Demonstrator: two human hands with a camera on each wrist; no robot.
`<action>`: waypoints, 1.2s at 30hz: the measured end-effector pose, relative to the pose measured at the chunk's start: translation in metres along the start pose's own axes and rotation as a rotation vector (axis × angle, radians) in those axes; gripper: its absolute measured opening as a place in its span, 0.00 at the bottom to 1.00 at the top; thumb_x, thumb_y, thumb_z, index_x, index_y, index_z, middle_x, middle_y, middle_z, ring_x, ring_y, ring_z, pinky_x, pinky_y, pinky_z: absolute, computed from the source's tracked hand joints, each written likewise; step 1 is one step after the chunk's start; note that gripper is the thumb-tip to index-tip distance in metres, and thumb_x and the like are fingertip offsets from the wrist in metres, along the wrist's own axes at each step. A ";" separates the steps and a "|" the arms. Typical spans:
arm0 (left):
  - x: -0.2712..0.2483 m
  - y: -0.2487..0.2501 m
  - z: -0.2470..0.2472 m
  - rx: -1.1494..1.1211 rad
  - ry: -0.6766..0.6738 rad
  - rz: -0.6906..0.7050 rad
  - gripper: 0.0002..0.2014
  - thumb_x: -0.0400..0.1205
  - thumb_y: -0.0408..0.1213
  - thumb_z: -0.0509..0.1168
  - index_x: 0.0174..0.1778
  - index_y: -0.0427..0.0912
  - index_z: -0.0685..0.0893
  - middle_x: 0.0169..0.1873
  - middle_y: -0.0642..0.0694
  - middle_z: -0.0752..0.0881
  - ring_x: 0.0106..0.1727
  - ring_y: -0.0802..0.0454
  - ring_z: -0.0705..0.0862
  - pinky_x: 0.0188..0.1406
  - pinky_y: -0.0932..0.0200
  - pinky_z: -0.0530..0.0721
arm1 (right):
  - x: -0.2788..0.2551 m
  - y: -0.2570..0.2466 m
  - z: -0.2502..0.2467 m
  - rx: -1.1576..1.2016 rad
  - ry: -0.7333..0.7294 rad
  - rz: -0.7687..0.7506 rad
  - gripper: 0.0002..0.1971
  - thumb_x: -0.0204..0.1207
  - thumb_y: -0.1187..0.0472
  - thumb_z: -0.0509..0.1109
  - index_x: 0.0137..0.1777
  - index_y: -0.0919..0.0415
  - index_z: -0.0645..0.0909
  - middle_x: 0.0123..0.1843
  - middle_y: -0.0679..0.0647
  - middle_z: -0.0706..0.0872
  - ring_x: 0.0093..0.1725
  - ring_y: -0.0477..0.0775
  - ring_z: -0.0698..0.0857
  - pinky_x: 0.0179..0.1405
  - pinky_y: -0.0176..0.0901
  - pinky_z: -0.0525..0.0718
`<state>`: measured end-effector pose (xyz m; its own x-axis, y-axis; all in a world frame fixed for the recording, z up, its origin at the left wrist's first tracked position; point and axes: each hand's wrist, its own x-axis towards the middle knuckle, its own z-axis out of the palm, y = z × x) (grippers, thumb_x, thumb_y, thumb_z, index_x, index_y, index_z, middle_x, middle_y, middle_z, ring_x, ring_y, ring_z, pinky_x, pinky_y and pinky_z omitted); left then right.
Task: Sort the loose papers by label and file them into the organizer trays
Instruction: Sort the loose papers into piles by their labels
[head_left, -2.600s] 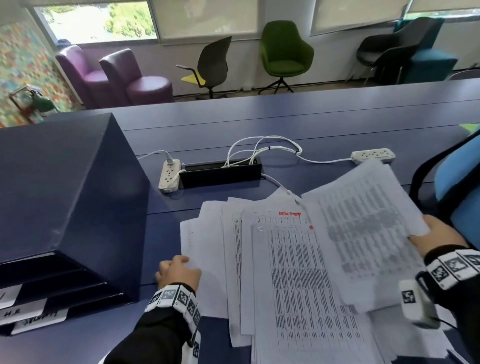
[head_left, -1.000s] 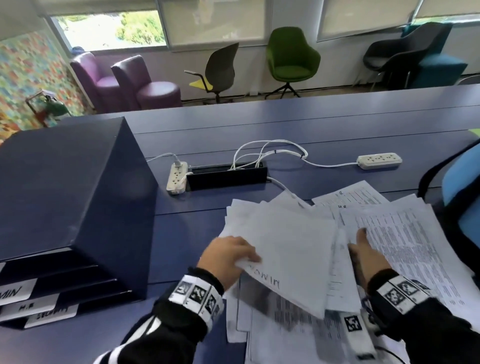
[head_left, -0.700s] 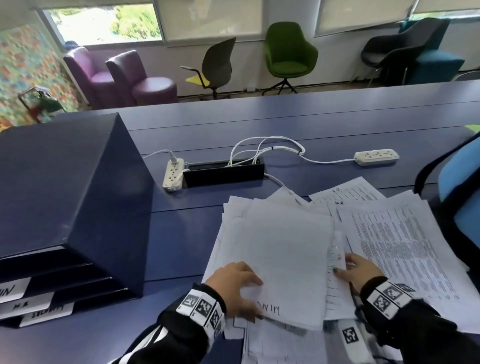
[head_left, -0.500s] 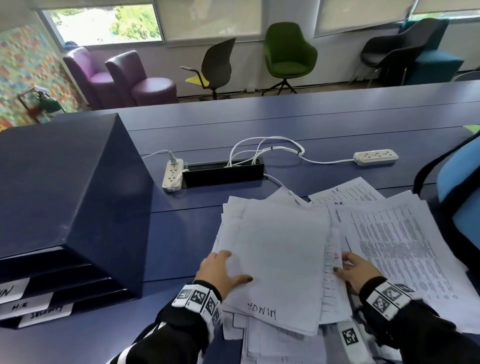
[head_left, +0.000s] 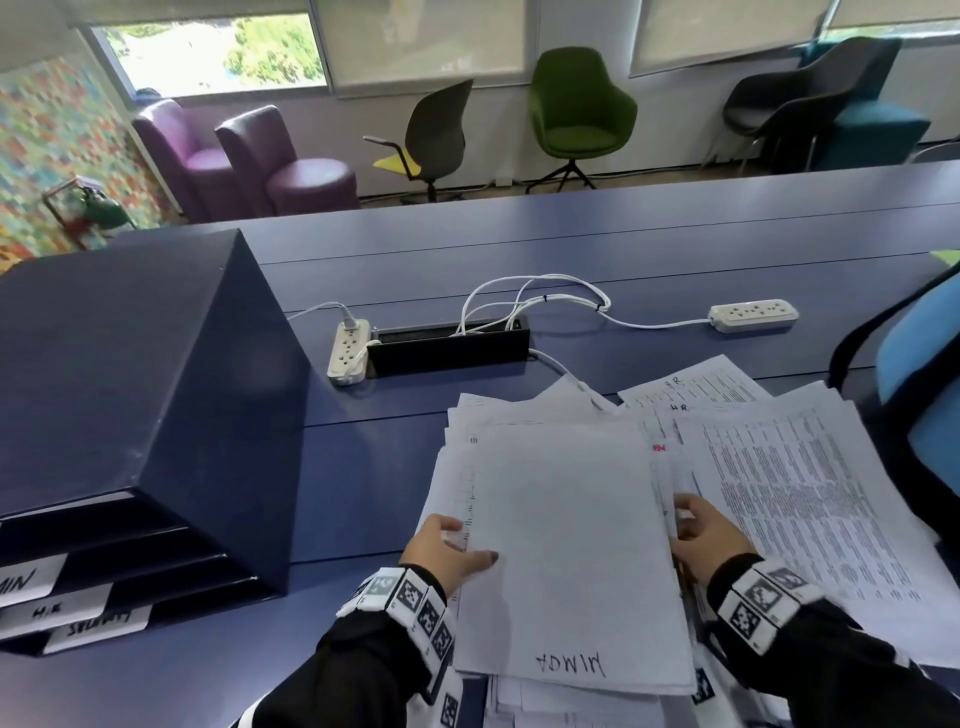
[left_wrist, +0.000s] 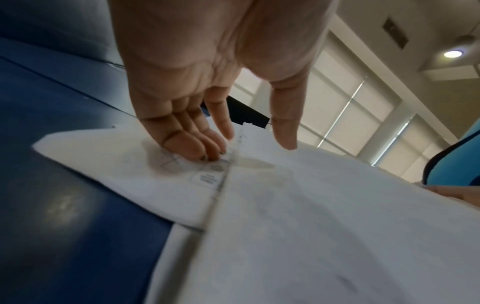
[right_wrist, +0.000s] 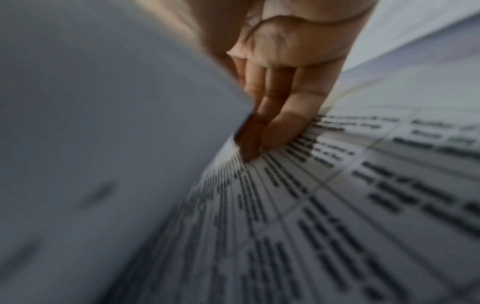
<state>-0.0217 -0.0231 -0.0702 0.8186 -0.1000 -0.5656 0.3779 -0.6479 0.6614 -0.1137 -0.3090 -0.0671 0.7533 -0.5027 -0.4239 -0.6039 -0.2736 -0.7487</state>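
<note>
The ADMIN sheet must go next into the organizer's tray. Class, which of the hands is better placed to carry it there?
Probably the left hand: it already touches the ADMIN sheet's left edge, and the organizer stands on that side. The right hand is at the far edge.

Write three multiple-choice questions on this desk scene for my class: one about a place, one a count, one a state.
1. Where does the organizer stand relative to the papers?
A. left
B. right
C. on top

2. How many white power strips lie on the table?
A. one
B. two
C. four

3. How does the sheet marked ADMIN lie?
A. crumpled
B. filed in a tray
C. flat atop the pile

Answers: 1 A, it sits at the table's left; 2 B, one by the cable box, one far right; 3 C, left hand and right hand flank it.
</note>
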 end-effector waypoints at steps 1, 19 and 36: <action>0.000 0.001 0.001 0.019 -0.011 -0.005 0.27 0.66 0.48 0.80 0.57 0.50 0.75 0.52 0.47 0.83 0.52 0.48 0.84 0.50 0.58 0.83 | -0.004 -0.004 -0.001 -0.058 0.045 -0.030 0.31 0.68 0.67 0.75 0.69 0.50 0.68 0.47 0.61 0.86 0.42 0.60 0.85 0.44 0.49 0.84; -0.025 0.045 -0.032 -0.455 -0.172 0.064 0.09 0.86 0.32 0.57 0.52 0.39 0.83 0.38 0.40 0.84 0.32 0.49 0.82 0.30 0.60 0.80 | -0.027 -0.062 -0.028 0.070 0.124 -0.414 0.08 0.77 0.52 0.67 0.36 0.44 0.78 0.43 0.48 0.83 0.45 0.55 0.81 0.38 0.42 0.74; -0.022 0.047 -0.042 -0.663 0.060 0.234 0.09 0.82 0.37 0.65 0.55 0.39 0.85 0.46 0.37 0.90 0.40 0.43 0.89 0.39 0.43 0.88 | -0.024 -0.080 -0.028 0.139 0.088 -0.304 0.07 0.74 0.59 0.72 0.36 0.59 0.82 0.32 0.49 0.87 0.34 0.50 0.81 0.34 0.38 0.74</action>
<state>-0.0034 -0.0191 -0.0061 0.9257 -0.1266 -0.3564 0.3573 -0.0161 0.9339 -0.0908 -0.2980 0.0176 0.8645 -0.4856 -0.1301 -0.3095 -0.3103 -0.8988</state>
